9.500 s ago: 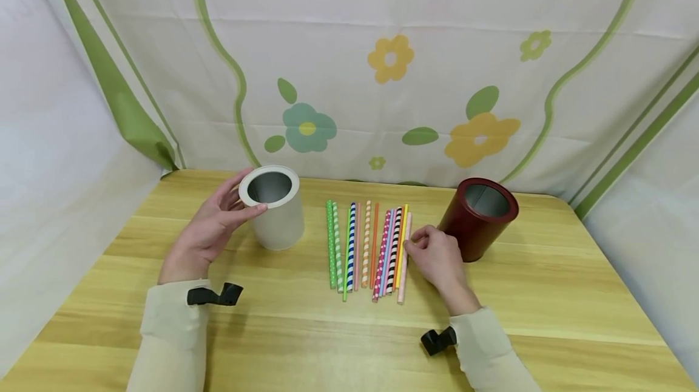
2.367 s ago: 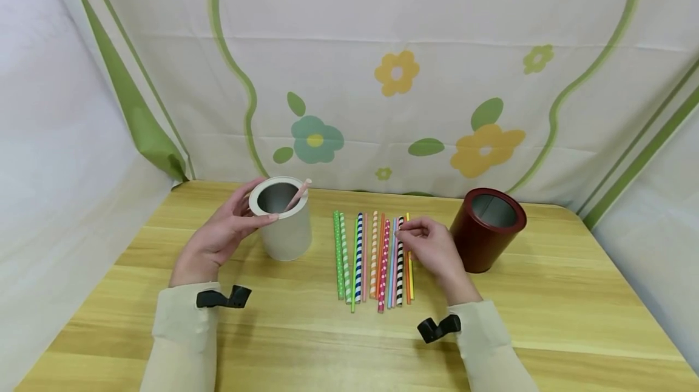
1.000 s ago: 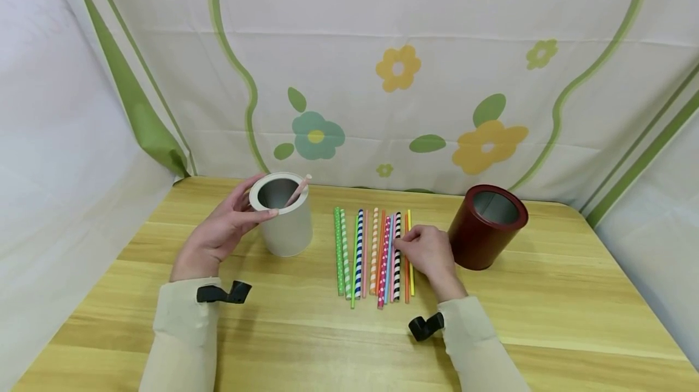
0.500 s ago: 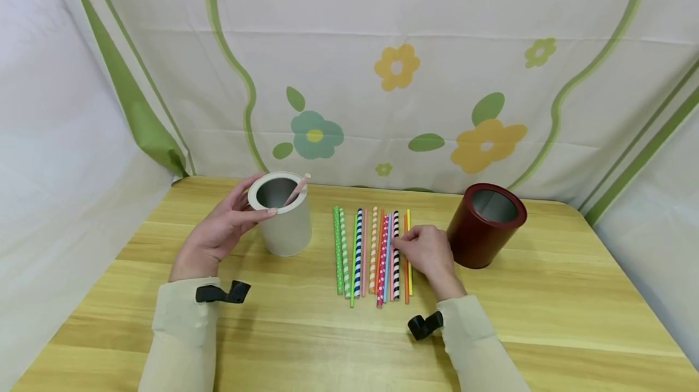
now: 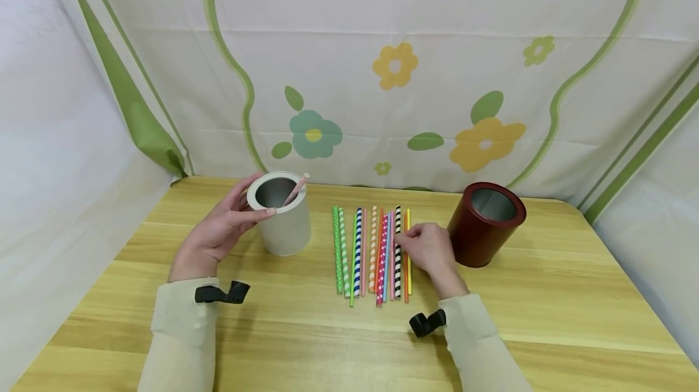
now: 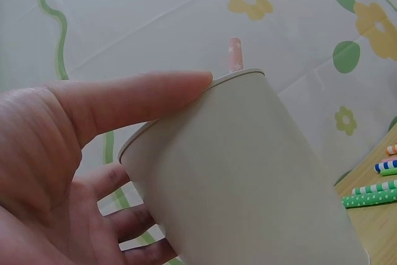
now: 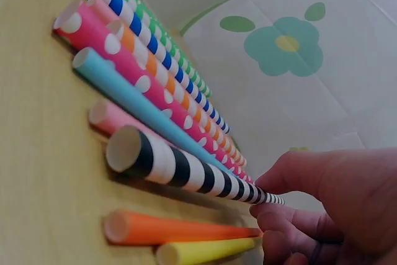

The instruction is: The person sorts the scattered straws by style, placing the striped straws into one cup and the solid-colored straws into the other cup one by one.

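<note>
In the head view my left hand (image 5: 215, 231) holds a white can (image 5: 285, 231) at its left side, thumb on the rim. The left wrist view shows the other fingers (image 6: 133, 221) round the can's wall. A pale pink straw (image 5: 297, 189) leans inside the can, its top sticking out. My right hand (image 5: 432, 250) pinches the black-and-white striped straw (image 5: 398, 273) near its far end. In the right wrist view that striped straw (image 7: 186, 169) has its near end raised a little above the table, beside a plain pink straw (image 7: 105, 113).
Several straws lie in a row between the cans, from a green dotted straw (image 5: 338, 252) to a yellow straw (image 5: 409, 246) at the right. A dark red can (image 5: 483, 234) stands right of my right hand. A flowered cloth (image 5: 349, 76) hangs behind the wooden table (image 5: 306, 343).
The pale pink straw left the row's right end and now stands in the white can. My right hand shifted to the striped straw, which has just moved slightly up and away from its neighbour.
</note>
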Demonstrator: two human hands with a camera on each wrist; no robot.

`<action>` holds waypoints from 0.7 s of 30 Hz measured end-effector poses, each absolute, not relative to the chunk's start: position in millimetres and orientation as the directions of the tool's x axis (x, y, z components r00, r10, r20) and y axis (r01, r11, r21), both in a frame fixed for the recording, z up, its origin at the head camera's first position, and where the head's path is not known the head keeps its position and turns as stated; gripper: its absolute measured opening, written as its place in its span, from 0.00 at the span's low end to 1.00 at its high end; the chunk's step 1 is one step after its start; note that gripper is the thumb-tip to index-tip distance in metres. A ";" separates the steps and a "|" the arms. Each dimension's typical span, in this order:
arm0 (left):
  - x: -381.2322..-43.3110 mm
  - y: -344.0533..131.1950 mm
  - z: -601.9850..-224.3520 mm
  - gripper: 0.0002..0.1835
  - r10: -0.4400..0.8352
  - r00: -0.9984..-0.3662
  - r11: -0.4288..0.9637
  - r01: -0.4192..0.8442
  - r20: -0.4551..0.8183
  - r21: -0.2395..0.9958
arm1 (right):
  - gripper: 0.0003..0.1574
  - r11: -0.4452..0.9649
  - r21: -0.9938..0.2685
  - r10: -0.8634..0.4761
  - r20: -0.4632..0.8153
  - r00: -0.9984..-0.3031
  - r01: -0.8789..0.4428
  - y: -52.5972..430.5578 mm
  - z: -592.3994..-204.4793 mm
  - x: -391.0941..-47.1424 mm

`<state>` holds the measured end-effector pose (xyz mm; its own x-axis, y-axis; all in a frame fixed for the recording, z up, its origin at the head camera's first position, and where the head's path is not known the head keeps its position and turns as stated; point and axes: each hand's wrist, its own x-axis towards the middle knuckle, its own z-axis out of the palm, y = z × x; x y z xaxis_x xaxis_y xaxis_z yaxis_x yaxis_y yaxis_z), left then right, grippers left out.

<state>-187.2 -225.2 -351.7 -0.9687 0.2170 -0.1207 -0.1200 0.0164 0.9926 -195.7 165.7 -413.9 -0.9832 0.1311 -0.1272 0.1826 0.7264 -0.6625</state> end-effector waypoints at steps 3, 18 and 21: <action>-187.4 -224.9 -351.2 0.46 0.215 -0.969 0.012 -0.120 -0.120 0.993 | 0.17 0.700 -0.690 0.144 -0.115 -0.983 0.183 165.7 -408.1 -194.6; -186.6 -222.6 -349.6 0.48 0.201 -0.971 0.016 -0.130 -0.130 0.991 | 0.18 0.464 -0.865 0.155 -0.134 -0.979 0.192 169.7 -390.9 -195.1; -186.5 -223.1 -350.3 0.49 0.202 -0.971 0.014 -0.128 -0.128 0.992 | 0.18 0.431 -0.885 0.162 -0.113 -0.980 0.174 170.1 -391.0 -196.6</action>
<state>-186.5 -223.1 -350.3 -0.9710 0.2017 -0.1282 -0.1280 0.0142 0.9917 -196.6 170.1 -391.0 -0.9803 0.1615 -0.1135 0.1735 0.4314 -0.8853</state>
